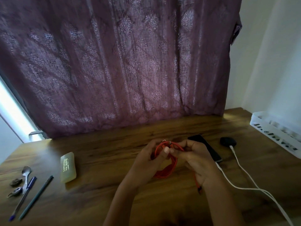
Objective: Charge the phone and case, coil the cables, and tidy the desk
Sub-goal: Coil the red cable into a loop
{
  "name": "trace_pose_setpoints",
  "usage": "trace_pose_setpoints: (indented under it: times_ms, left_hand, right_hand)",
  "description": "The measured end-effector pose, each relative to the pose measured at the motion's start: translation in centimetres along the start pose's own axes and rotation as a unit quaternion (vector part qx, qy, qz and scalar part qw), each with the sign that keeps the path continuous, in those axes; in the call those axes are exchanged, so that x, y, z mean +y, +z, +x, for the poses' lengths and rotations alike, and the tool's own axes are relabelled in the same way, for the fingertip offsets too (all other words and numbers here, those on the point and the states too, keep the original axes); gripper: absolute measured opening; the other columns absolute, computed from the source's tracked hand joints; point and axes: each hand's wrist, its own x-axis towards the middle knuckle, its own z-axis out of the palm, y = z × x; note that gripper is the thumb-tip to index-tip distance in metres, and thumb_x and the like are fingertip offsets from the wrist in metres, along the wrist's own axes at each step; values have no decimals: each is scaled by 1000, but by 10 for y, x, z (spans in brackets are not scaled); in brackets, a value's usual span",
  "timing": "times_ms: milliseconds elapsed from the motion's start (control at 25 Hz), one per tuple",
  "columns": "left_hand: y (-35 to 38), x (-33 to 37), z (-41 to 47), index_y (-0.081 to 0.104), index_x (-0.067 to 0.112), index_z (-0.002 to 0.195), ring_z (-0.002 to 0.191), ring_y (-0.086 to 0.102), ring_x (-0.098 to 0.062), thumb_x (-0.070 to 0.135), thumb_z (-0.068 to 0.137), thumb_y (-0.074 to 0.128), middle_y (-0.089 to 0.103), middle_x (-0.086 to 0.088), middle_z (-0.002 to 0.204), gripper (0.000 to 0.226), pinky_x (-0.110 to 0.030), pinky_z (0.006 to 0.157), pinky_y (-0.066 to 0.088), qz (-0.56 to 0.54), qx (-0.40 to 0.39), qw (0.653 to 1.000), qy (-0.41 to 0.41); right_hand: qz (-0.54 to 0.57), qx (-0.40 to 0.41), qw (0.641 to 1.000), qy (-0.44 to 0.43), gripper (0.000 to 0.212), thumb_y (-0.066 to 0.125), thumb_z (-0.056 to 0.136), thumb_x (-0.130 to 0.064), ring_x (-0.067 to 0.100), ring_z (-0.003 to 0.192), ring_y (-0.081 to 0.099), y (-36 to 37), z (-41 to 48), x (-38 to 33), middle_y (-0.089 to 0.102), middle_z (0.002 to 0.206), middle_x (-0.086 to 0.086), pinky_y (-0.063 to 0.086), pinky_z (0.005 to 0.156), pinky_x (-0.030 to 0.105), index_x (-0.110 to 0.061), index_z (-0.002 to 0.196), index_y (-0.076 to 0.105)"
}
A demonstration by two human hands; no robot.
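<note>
Colours and patterns, worktop and backdrop
Centre of frame: orange-red cable (167,170). Right: black phone (206,147), black case (228,141), white cables (247,188), white basket (275,132). Left: pale yellow box (68,167), blue pen (22,198), dark teal pen (36,197), silver spoon (26,171). Worktop (105,152): brown wood grain. Upper frame: mauve curtain (114,62), pale damask motifs.

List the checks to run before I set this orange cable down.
1. Orange cable wound in loops: ok.
2. Left hand and right hand both grip the coil: ok.
3. Loose end tucked in: not ok, it dangles below the right hand.
4. Phone joined to the left white cable: ok.
5. Black case joined to the right white cable: ok.
6. Pens put away: not ok.
</note>
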Motion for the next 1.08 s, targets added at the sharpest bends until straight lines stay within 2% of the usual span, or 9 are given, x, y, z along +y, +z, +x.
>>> trace_pose_setpoints:
  times_ms: [120, 240, 400, 560, 680, 800, 920, 1000, 1080]
  left_hand:
    - [4, -4, -2, 62, 26, 95, 70, 61, 4, 55, 71, 53, 66, 10, 78, 38, -10, 63, 45, 8, 55, 998, -29]
    - [4, -4, -5, 63, 25, 89, 70, 61, 1, 56, 71, 55, 68, 9, 76, 37, -12, 63, 47, -5, 64, 997, -40]
    - [-1, -3, -1, 64, 28, 75, 56, 54, 4, 40, 83, 60, 63, 15, 60, 15, -11, 54, 41, -24, 97, 993, -63]
    - [-6, -1, -2, 67, 30, 78, 64, 62, -3, 28, 85, 61, 69, 7, 69, 10, -17, 60, 46, -17, 108, 993, -47]
    - [-7, -2, -4, 66, 25, 79, 54, 57, 2, 24, 86, 60, 67, 9, 61, 10, -15, 55, 41, -63, 141, 985, -71]
    - [-12, 0, -3, 64, 19, 78, 50, 52, 5, 17, 87, 59, 65, 9, 60, 11, -14, 52, 39, -125, 198, 968, -90]
    - [-16, 6, -6, 63, 16, 83, 54, 55, 4, 14, 87, 58, 66, 9, 63, 7, -11, 54, 42, -167, 184, 965, -84]
    - [-22, 7, -8, 63, 17, 89, 63, 60, -2, 14, 86, 58, 68, 8, 70, 6, -19, 62, 47, -217, 147, 960, -99]
    - [-29, 8, -10, 60, 19, 94, 59, 58, -2, 18, 84, 58, 66, 9, 69, 10, -20, 55, 47, -269, 95, 950, -128]
  right_hand:
    - [-25, -8, 999, -46, 17, 83, 61, -14, 1, 65, 67, 1, -3, -3, 71, 65, -3, 46, 56, 7, -6, 67, 69]
    - [-32, -34, 996, -81, 14, 79, 62, -21, 0, 70, 67, 0, -6, -6, 73, 69, -4, 46, 61, 6, -11, 69, 72]
    - [-47, -57, 992, -104, 6, 71, 78, -16, 3, 81, 69, 7, -8, -5, 75, 80, -6, 49, 67, 9, -19, 80, 75]
    - [-26, -47, 991, -123, 10, 66, 83, -14, 7, 87, 69, 16, -2, -8, 75, 85, -3, 52, 74, 14, -17, 87, 75]
    - [-6, -50, 989, -141, 12, 61, 86, -13, 6, 81, 68, 26, -2, -12, 75, 83, -1, 51, 67, 12, -13, 89, 73]
    - [10, -42, 992, -117, 12, 58, 89, -16, -6, 70, 65, 36, -3, -10, 72, 73, -13, 46, 56, 6, -17, 88, 71]
    - [41, -13, 997, -70, 12, 59, 89, -18, 3, 68, 66, 45, 1, -6, 71, 75, -6, 48, 51, 15, -14, 90, 70]
    - [76, 7, 996, -53, 11, 59, 89, -15, 6, 65, 65, 49, 4, -7, 71, 74, -2, 47, 48, 17, -10, 89, 69]
    - [99, 12, 994, -48, 12, 57, 89, -13, 8, 63, 65, 48, 7, -9, 71, 76, 2, 46, 45, 18, -7, 91, 68]
